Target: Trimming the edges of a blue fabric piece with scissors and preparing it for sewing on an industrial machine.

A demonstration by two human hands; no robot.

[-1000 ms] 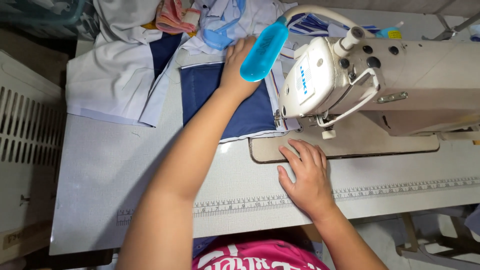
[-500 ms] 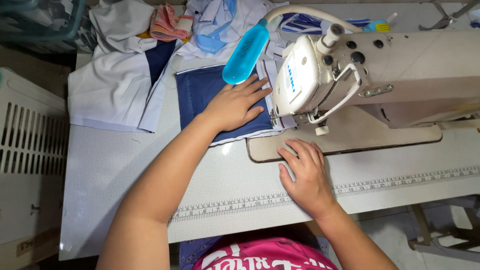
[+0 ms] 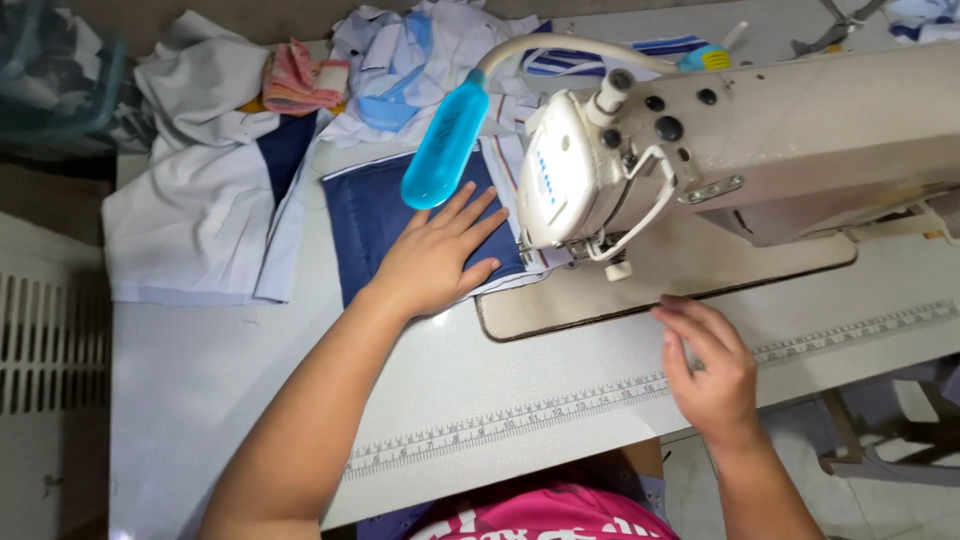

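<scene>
**Right hand slides off the machine bed, left hand flat on the navy cloth**

The right hand (image 3: 712, 372) has shifted away from the front of the machine bed since half a second ago and now sits out toward the near edge of the table (image 3: 230, 380), fingers loosely curled, touching the printed ruler strip (image 3: 560, 405); whether it pinches anything, I cannot tell. The left hand (image 3: 437, 255) has stayed put: open, fingers spread, pressed flat on the navy cloth (image 3: 365, 215), which lies just beyond its palm and right up against the head of the cream sewing machine (image 3: 720, 150). Above those fingers hangs a turquoise lamp (image 3: 445, 145) on a bent neck. Further out from the left hand, a heap of white and blue garments (image 3: 190, 230) is piled at the far side of the pale table, a pink rag (image 3: 295, 82) on top. Off past the left forearm stands a slatted white crate (image 3: 40, 350). Below the right wrist, tiled floor (image 3: 880, 500) shows.
</scene>
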